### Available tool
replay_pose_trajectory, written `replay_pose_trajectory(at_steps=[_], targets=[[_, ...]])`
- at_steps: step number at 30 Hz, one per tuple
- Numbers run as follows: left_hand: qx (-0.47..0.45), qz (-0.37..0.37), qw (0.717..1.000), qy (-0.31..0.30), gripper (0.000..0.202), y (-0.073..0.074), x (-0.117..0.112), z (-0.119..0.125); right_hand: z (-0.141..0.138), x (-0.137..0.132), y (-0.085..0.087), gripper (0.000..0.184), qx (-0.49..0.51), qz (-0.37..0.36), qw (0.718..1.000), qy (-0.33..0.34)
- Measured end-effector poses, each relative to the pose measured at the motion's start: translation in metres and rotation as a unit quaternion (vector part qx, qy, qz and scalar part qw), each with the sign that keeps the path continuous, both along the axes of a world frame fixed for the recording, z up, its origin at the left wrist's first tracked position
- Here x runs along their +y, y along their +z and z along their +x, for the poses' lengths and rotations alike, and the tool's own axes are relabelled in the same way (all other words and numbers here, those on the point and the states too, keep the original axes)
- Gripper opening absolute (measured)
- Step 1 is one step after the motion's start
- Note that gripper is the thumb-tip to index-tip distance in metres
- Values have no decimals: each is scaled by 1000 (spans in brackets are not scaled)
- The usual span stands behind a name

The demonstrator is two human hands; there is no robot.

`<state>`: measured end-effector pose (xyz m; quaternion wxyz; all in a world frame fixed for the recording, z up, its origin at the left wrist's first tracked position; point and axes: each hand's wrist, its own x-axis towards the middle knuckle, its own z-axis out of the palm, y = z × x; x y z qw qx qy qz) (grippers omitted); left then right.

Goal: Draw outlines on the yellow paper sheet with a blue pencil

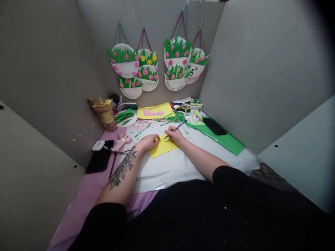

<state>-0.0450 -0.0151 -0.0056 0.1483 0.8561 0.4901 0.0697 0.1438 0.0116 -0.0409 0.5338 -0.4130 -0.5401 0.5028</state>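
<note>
A piece of yellow paper [163, 149] with an uneven lower edge lies on the white sheet in front of me. My right hand [176, 136] is closed around a dark blue patterned pencil [180, 125], its tip down at the upper part of the paper. At the paper's upper left, my left hand [149, 142] has its fingers curled and pressed together at the edge. Whether a small piece is also under those fingertips cannot be made out. A tiny yellow scrap [178, 153] lies by the paper's right edge.
Green and pink paper scraps [141, 129] spread behind the hands. A larger yellow sheet [167, 112] bears a pink cut-out. On the left are a glue gun [122, 142], a black phone-like slab [101, 160] and a cup [108, 120]; rightward, a phone [214, 126] on green sheets [232, 143].
</note>
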Motion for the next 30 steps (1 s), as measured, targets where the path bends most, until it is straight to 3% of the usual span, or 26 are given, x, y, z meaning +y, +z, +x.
replay_pose_trajectory(at_steps=[14,23,30], targets=[[1,6,1000,4,34,-1,-1,0,-1,-2,1,34,-25,14,1000,1],[1,7,1000,1,35,-2,0,-1,-3,-3,0,26,-150,63,984,-79],[5,6,1000,2,35,-1,-1,-1,-3,-4,-2,31,-163,62,983,-56]])
